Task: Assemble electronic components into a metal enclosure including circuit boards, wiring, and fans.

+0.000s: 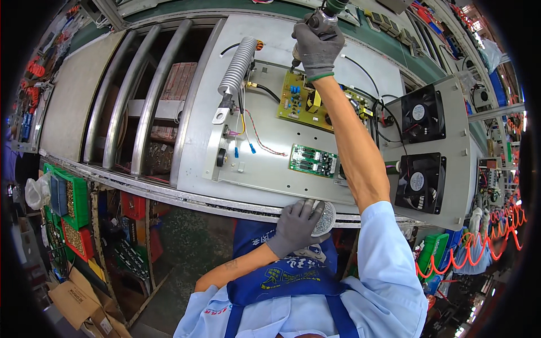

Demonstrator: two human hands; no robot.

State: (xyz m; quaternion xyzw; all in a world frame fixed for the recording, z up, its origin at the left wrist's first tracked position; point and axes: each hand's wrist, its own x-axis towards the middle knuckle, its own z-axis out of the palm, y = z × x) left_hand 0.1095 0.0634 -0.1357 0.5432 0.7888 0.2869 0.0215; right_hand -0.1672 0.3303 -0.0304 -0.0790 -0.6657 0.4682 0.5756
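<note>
My right hand (319, 52), in a grey glove, is wrapped round a power screwdriver (323, 22) at the far side of the bench. Its tip points down at the far left corner of a yellow-green circuit board (288, 100), though contact is hard to make out. That board lies on a flat metal chassis (265, 177). A smaller green board (313, 161) sits nearer me on the same chassis. At the bench's front edge, my gloved left hand (297, 226) is closed on a round dish (326, 219) of small screws, fingers over its rim.
Two black fans (420, 180) stand on the chassis's right panel. A ribbed coil (238, 66) and loose wires (259, 135) occupy its left side. Steel rollers (160, 96) lie further left. Parts bins (73, 197) hang below the bench, and a red coiled hose (479, 250) hangs at right.
</note>
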